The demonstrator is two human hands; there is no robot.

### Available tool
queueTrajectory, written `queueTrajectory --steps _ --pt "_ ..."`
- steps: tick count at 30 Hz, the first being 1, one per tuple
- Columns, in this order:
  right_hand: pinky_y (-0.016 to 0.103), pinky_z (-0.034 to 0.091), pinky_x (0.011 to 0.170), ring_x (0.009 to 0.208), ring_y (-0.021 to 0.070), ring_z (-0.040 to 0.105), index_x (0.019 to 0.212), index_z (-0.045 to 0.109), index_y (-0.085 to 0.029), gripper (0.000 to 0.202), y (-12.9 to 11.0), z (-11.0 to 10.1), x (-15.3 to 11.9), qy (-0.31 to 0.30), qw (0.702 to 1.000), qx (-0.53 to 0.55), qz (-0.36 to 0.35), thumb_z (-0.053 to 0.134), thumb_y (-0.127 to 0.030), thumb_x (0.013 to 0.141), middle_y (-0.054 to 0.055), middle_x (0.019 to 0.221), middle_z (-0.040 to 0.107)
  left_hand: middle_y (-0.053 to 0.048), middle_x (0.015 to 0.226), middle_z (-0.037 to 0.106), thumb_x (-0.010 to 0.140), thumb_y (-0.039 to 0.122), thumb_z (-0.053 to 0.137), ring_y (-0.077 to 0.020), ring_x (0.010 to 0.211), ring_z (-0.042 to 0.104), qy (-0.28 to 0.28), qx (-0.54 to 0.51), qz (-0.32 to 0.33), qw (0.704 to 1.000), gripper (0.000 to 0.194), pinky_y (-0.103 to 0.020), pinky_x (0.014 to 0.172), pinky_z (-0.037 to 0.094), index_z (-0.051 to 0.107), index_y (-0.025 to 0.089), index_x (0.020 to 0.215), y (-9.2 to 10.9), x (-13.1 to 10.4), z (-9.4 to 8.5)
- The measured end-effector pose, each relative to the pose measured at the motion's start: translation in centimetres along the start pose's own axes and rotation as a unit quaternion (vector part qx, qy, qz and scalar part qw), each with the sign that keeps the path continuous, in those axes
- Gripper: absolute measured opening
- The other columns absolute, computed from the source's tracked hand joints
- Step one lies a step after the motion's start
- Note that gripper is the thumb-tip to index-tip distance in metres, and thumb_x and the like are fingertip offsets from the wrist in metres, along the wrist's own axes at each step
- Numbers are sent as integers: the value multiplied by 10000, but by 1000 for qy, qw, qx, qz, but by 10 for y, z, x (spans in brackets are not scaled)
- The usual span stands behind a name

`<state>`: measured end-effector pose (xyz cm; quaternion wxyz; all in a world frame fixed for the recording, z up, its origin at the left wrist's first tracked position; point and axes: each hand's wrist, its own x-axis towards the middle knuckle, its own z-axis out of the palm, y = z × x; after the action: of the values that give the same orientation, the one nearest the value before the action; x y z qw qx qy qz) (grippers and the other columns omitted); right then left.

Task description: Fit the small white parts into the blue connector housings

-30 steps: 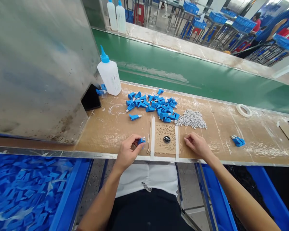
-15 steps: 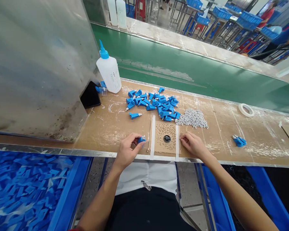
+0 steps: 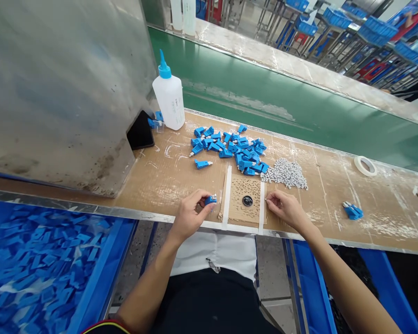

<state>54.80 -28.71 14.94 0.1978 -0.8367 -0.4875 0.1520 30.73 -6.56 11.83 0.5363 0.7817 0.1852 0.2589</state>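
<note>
At the lower centre of the frame, the left hand [image 3: 191, 214] pinches a small blue piece [image 3: 211, 199] between thumb and fingers, its pale end pointing up and right. The right hand [image 3: 286, 209] is right of centre, fingertips pressed together; whether they grip anything is too small to tell. Between the hands, apart from both, a round black disc [image 3: 247, 201] sits on a marked cardboard pad [image 3: 242, 216]. Above, on the counter [image 3: 160, 185], lie heaped blue pieces [image 3: 243, 143] and grey bits [image 3: 286, 174].
</note>
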Motion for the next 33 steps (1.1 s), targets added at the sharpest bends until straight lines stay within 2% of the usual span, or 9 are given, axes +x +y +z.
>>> queueTrajectory --steps 8,13,16,20,23,28,33 --pt "284 437 554 552 162 532 754 568 -231 136 -7 -2 2 6 998 52 27 537 -323 849 22 642 609 -20 811 666 894 263 629 -149 718 611 1 -5 15 1000 73 -251 675 499 647 192 894 -1 0 0" --pt "269 421 526 555 153 523 738 571 -221 216 -8 -10 6 -38 992 103 55 545 -401 854 12 634 602 -18 813 664 893 261 630 -145 718 611 0 -7 15 1000 73 -247 681 498 648 190 899 -1 0 0" --pt "262 425 530 570 151 534 746 568 -219 206 -18 -13 8 -36 993 108 32 518 -377 869 10 643 601 -17 805 661 892 260 631 -145 711 610 -1 -7 14 1000 73 -247 676 495 648 188 896 -1 0 0" --pt "274 448 603 633 158 564 791 559 -226 111 -41 -8 10 2 997 25 -77 509 -248 887 22 711 628 -16 803 657 894 244 631 -145 722 609 -2 -4 20 1000 58 -243 676 487 647 188 898 -1 -1 -1" --pt "279 445 626 660 167 581 810 553 -229 106 -52 1 14 4 989 -52 -135 511 -211 907 32 742 637 -13 803 649 900 232 626 -141 725 604 -3 -3 24 1000 46 -239 678 481 641 188 896 -2 -1 -1" --pt "272 419 602 641 168 586 814 550 -229 122 -50 9 23 -8 978 -149 -145 510 -175 915 27 733 635 -8 799 639 903 246 632 -141 719 597 -3 2 21 1000 56 -240 675 477 637 190 908 -2 -1 -1" --pt "272 414 607 674 177 606 810 555 -228 151 -51 11 28 -23 968 -195 -157 491 -167 933 39 747 649 -9 802 637 909 260 630 -142 718 594 -4 1 13 1000 67 -243 676 474 636 194 910 -2 -1 -2"
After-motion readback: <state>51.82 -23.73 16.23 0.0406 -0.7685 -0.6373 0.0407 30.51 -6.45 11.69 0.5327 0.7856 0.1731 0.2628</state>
